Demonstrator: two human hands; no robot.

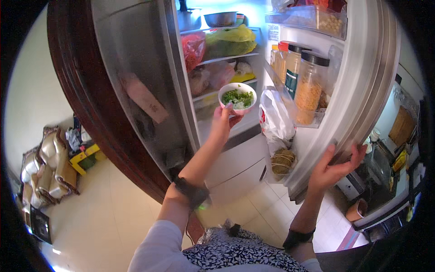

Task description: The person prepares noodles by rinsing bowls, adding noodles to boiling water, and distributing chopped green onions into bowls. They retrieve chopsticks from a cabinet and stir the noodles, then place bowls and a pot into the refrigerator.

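Observation:
My left hand [225, 124] holds a small white bowl [238, 111] by its near side, the thumb at the rim. Chopped green herbs [234, 98] and chopped white pieces [240, 104] fill the lower part of it. The bowl is in front of the shelves of an open refrigerator [225, 54]. On the right, my right hand [336, 166] is at the edge of the refrigerator door [343, 112], fingers spread and curved. Whether its fingertips press on the door is hard to tell. Both wrists wear dark bands.
Door racks hold several jars [307, 88], a white plastic bag [277, 115] and a tied brown bundle [282, 160]. Metal pots [221, 19] and bagged food [231, 40] fill the shelves. A dark wooden frame [112, 146] borders the left; a kitchen counter [384, 163] lies beyond the door.

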